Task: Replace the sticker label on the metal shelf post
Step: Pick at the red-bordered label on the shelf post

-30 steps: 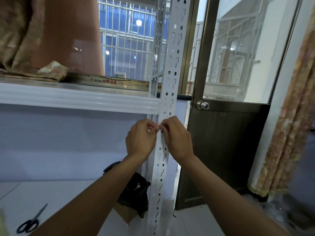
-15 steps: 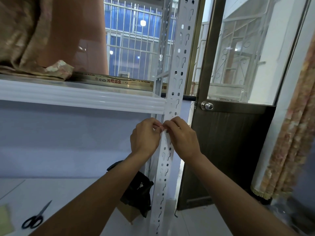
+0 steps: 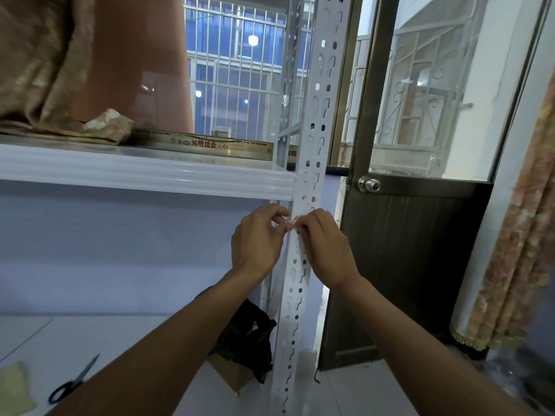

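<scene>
While 2 hands meet on white perforated metal shelf post, left hand pinches small pink-white sticker label from 9 o'clock, right hand pinches from 3 o'clock, fingers curled tight, black scissors at 7 o'clock

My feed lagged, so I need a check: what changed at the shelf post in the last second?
Almost nothing. The left hand and right hand still pinch the sticker label on the metal post just under the shelf; slightly more of its pink edge shows between them. Nothing was taken or let go. The scissors lie where they were; only the view drifted.
</scene>
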